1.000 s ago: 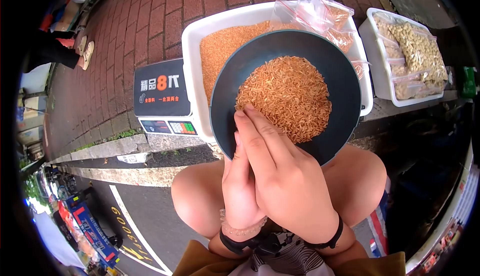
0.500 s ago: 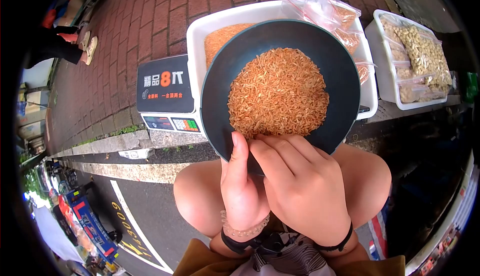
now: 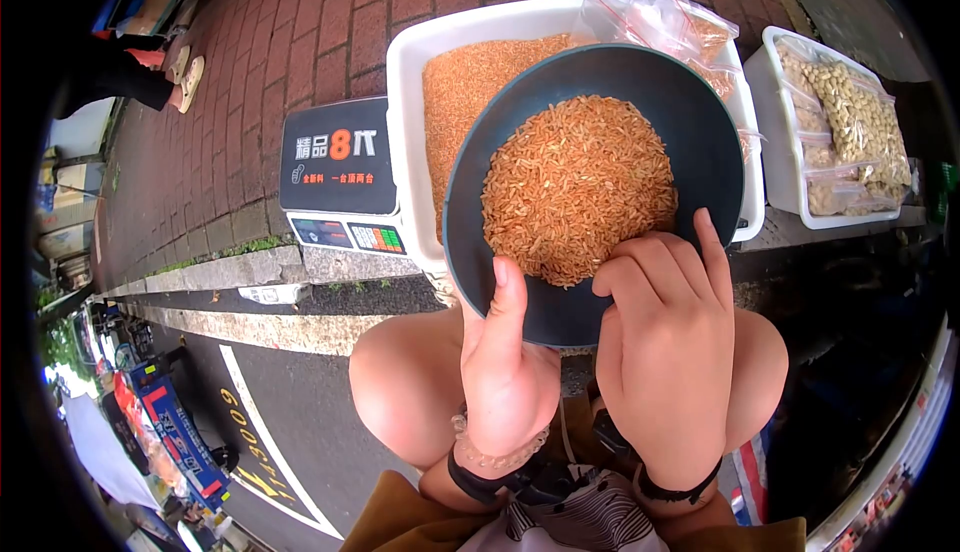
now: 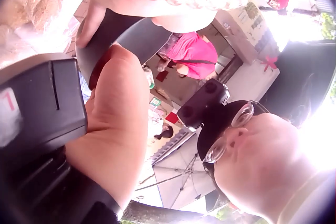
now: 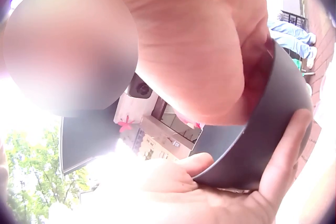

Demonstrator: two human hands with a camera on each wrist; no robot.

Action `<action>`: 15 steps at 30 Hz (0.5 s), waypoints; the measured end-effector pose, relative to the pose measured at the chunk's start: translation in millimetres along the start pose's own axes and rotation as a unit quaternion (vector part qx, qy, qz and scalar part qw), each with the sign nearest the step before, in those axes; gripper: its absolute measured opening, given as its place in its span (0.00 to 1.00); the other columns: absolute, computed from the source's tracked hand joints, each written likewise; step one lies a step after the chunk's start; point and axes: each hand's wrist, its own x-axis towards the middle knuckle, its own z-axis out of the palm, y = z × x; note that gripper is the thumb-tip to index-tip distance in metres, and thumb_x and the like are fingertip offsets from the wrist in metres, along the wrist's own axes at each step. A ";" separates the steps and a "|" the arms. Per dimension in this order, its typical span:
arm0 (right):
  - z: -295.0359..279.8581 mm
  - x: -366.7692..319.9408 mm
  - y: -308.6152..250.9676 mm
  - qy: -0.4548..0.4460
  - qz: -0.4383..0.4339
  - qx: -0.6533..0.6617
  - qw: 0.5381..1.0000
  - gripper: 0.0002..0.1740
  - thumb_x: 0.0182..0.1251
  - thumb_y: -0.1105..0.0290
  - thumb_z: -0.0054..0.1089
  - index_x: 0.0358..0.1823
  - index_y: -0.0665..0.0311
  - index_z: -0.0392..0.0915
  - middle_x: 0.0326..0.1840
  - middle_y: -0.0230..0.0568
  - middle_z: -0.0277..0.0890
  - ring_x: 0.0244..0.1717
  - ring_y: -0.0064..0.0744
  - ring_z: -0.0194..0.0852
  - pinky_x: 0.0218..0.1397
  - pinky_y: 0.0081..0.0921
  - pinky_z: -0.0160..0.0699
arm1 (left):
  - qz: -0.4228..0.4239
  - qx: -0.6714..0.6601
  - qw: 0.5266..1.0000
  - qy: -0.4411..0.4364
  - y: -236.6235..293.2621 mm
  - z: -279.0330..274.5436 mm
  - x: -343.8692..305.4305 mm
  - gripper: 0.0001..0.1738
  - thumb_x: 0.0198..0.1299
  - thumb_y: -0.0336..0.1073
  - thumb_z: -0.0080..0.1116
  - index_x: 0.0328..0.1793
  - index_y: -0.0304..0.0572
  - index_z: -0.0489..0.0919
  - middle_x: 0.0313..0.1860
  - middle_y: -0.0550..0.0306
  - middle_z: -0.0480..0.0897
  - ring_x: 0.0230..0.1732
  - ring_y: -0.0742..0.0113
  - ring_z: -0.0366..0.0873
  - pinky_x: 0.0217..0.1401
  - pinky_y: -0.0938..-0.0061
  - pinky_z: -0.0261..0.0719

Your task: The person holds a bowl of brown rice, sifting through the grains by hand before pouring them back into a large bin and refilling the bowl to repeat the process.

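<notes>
A dark round bowl (image 3: 715, 157) with a mound of reddish-brown rice (image 3: 580, 187) is held above the lap in the head view. My left hand (image 3: 505, 382) grips its near left rim, thumb up along the wall and fingers underneath. The right hand (image 3: 670, 342) reaches over the near right side, fingers bent down at the rice's edge and little finger stretched along the wall. Its fingertips are hidden, so I cannot tell whether they pinch any grains. The bowl's outer wall (image 5: 268, 124) shows in the right wrist view, with supporting fingers (image 5: 286, 153) against it.
Beyond the bowl stands a white tub (image 3: 402, 132) of similar grain (image 3: 465, 102) with clear plastic bags (image 3: 650, 22) at its right. A scale (image 3: 335, 162) sits left of it. To the right is another white tub (image 3: 785, 142) with bagged pale nuts (image 3: 865, 122).
My right hand has moved right, from beside the left thumb to the near right side of the bowl, its fingers now more bent. The left hand keeps its hold on the bowl.
</notes>
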 end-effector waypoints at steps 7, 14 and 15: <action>-3.0 5.3 2.2 0.049 0.006 0.001 0.999 0.19 0.49 0.80 0.48 0.46 0.69 0.76 0.49 0.45 0.74 0.49 0.48 0.70 0.58 0.42 0.67 | 0.020 0.059 0.997 -0.051 -1.9 3.1 -2.9 0.30 0.72 0.46 0.40 0.73 0.37 0.56 0.70 0.54 0.64 0.70 0.61 0.62 0.70 0.62 0.59; -15.2 1.3 11.5 0.182 -0.001 0.106 0.978 0.17 0.48 0.89 0.39 0.35 0.72 0.78 0.39 0.47 0.78 0.38 0.34 0.74 0.42 0.22 0.70 | -0.029 -0.016 0.998 -0.062 3.8 0.9 0.0 0.30 0.72 0.47 0.38 0.73 0.36 0.56 0.71 0.52 0.64 0.70 0.58 0.62 0.71 0.60 0.59; -14.5 0.1 13.0 0.207 0.000 0.137 0.969 0.17 0.51 0.89 0.39 0.36 0.73 0.77 0.39 0.46 0.78 0.39 0.32 0.74 0.43 0.21 0.70 | -0.030 -0.024 0.997 -0.063 5.4 1.1 -0.5 0.30 0.72 0.47 0.38 0.73 0.36 0.56 0.70 0.52 0.64 0.70 0.58 0.62 0.71 0.60 0.59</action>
